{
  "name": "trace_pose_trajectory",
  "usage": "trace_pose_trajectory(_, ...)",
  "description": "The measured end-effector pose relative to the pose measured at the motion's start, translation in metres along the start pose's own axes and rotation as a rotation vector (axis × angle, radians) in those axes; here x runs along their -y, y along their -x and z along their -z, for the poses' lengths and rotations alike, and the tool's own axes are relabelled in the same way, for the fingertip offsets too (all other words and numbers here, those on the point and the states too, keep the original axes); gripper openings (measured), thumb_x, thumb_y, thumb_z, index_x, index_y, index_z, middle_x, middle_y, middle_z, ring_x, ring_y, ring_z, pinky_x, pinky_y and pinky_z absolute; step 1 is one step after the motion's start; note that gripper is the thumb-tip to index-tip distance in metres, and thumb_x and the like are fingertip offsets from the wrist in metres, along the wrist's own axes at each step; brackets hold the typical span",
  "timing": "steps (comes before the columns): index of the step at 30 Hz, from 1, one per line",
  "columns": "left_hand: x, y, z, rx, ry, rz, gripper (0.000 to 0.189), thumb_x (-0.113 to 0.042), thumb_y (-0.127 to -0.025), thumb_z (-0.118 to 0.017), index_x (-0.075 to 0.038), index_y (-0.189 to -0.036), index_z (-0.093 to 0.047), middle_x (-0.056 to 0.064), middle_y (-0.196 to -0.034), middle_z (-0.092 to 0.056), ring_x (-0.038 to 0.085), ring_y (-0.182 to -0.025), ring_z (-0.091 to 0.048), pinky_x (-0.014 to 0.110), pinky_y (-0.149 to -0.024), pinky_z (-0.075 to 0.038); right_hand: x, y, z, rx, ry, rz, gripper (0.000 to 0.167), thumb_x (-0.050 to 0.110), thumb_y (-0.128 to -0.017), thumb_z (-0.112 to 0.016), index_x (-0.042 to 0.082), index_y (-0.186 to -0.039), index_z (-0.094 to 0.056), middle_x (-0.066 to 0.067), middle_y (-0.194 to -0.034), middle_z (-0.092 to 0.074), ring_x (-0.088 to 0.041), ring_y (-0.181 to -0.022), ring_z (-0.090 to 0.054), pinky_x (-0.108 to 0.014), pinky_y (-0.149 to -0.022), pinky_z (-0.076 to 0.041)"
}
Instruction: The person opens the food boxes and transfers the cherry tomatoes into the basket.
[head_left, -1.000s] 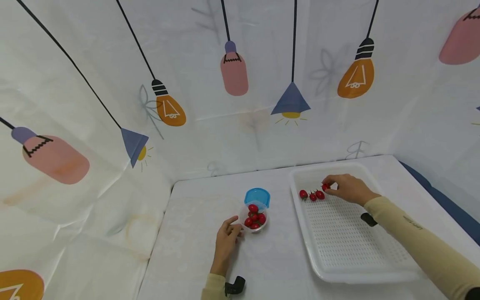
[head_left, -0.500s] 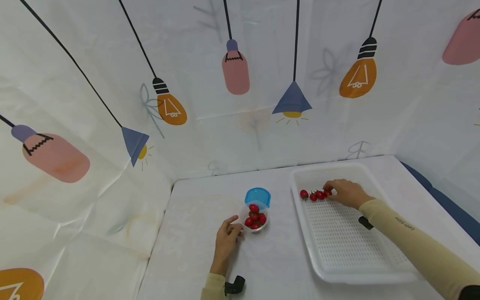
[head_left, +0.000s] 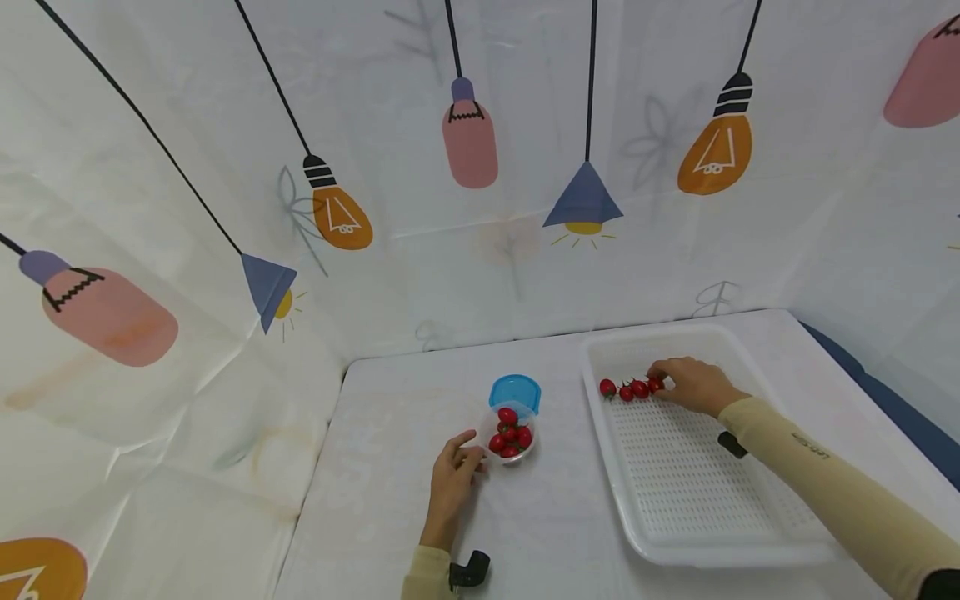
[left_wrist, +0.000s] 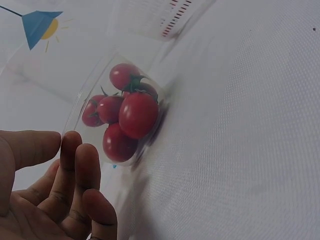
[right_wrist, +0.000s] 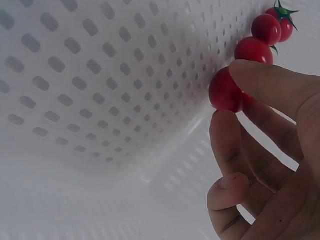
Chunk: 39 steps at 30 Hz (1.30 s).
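Observation:
My left hand (head_left: pixel 450 483) is beside a small clear plastic tub (head_left: pixel 514 461) on the table; in the left wrist view the thumb and forefinger pinch its rim. Several red cherry tomatoes (left_wrist: pixel 138 115) with green stems lie in the tub. Over in the white perforated tray (head_left: pixel 697 500), my right hand (head_left: pixel 697 386) pinches a cherry tomato (right_wrist: pixel 225 91) between thumb and fingers. That fruit is low against the tray floor, at the right end of a short row of other cherry tomatoes (head_left: pixel 626 392).
A blue lid (head_left: pixel 514 392) lies right behind the tub. The tray's raised rim (head_left: pixel 611 475) runs between tub and row. Behind the white-covered table (head_left: pixel 405 400) hangs a pale curtain (head_left: pixel 480 275) printed with lamps.
Between the first and second frames, my right hand lowered the cherry tomato to the right end of the row. Since then it has barely moved. The left hand stays at the tub.

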<state>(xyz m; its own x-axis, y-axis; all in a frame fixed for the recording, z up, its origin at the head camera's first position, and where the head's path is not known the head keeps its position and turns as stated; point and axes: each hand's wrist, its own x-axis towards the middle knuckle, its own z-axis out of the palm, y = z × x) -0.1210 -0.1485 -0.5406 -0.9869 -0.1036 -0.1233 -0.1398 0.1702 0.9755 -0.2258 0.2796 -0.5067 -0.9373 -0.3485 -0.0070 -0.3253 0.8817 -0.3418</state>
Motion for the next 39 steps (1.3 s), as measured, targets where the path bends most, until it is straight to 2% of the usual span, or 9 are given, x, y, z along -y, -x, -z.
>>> trace_pose_trajectory(2,0.001,0.0,0.0,0.001,0.003,-0.002,0.038,-0.015,-0.103,-0.06,-0.001,-0.138,-0.055,0.013,-0.103,-0.072,0.035,-0.095,-0.066,0.037,-0.078,-0.05,0.0,0.0,0.0,-0.006,0.003,0.005,0.031,0.017,-0.087,-0.08,0.005,-0.114,-0.071,-0.012,-0.108,-0.072,-0.038,-0.102,-0.066,-0.059,-0.078,-0.053)
trace_pose_trajectory(5,0.017,-0.008,0.0,-0.01,0.01,-0.002,0.039,-0.02,-0.102,-0.061,-0.005,-0.138,-0.056,0.01,-0.102,-0.072,0.028,-0.092,-0.067,0.033,-0.076,-0.049,0.001,0.001,0.001,-0.032,0.011,0.005,0.033,0.019,-0.087,-0.08,0.005,-0.115,-0.071,-0.014,-0.11,-0.071,-0.038,-0.102,-0.066,-0.058,-0.079,-0.054)
trace_pose_trajectory(13,0.02,-0.01,0.0,-0.015,0.013,0.016,0.036,-0.02,-0.101,-0.062,-0.009,-0.136,-0.059,0.006,-0.099,-0.072,0.023,-0.089,-0.067,0.031,-0.076,-0.049,0.006,0.0,0.005,-0.095,0.008,0.023,0.036,0.02,-0.089,-0.079,0.005,-0.12,-0.069,-0.015,-0.113,-0.07,-0.038,-0.1,-0.067,-0.054,-0.074,-0.055)
trace_pose_trajectory(18,0.02,-0.01,0.0,-0.015,0.012,0.016,0.037,-0.02,-0.101,-0.062,-0.008,-0.136,-0.059,0.006,-0.099,-0.072,0.023,-0.089,-0.066,0.032,-0.077,-0.049,0.015,-0.001,0.008,-0.144,-0.011,0.044,0.037,0.017,-0.09,-0.077,0.005,-0.123,-0.067,-0.015,-0.115,-0.07,-0.032,-0.092,-0.068,-0.046,-0.067,-0.056)
trace_pose_trajectory(26,0.019,-0.008,0.0,-0.017,0.016,0.011,0.037,-0.021,-0.102,-0.062,-0.007,-0.136,-0.058,0.007,-0.1,-0.072,0.024,-0.09,-0.067,0.03,-0.076,-0.049,0.041,-0.003,0.012,-0.214,-0.059,0.088,0.035,0.017,-0.092,-0.073,0.009,-0.125,-0.066,-0.009,-0.115,-0.071,-0.015,-0.076,-0.063,-0.029,-0.054,-0.047)
trace_pose_trajectory(31,0.02,-0.009,0.0,-0.013,0.022,0.003,0.041,-0.023,-0.102,-0.062,-0.004,-0.138,-0.056,0.01,-0.102,-0.072,0.028,-0.092,-0.067,0.031,-0.076,-0.048,0.06,-0.006,0.015,-0.327,-0.061,0.153,0.032,0.018,-0.093,-0.073,0.013,-0.123,-0.068,-0.006,-0.109,-0.071,-0.017,-0.076,-0.061,-0.029,-0.053,-0.045)
trace_pose_trajectory(34,0.022,-0.01,-0.001,-0.017,0.022,0.012,0.042,-0.022,-0.102,-0.062,-0.004,-0.14,-0.055,0.01,-0.103,-0.072,0.03,-0.093,-0.067,0.033,-0.077,-0.049,0.07,-0.01,0.014,-0.4,-0.045,0.195,0.031,0.017,-0.092,-0.073,0.014,-0.123,-0.068,-0.006,-0.111,-0.07,-0.019,-0.081,-0.063,-0.03,-0.056,-0.047)
trace_pose_trajectory(39,0.022,-0.011,-0.002,-0.019,0.018,0.014,0.039,-0.019,-0.103,-0.06,-0.004,-0.139,-0.056,0.009,-0.102,-0.072,0.03,-0.093,-0.067,0.033,-0.076,-0.049,0.093,-0.017,0.017,-0.432,-0.061,0.216,0.034,0.017,-0.091,-0.074,0.014,-0.125,-0.067,-0.008,-0.116,-0.068,-0.021,-0.088,-0.063,-0.036,-0.062,-0.051)
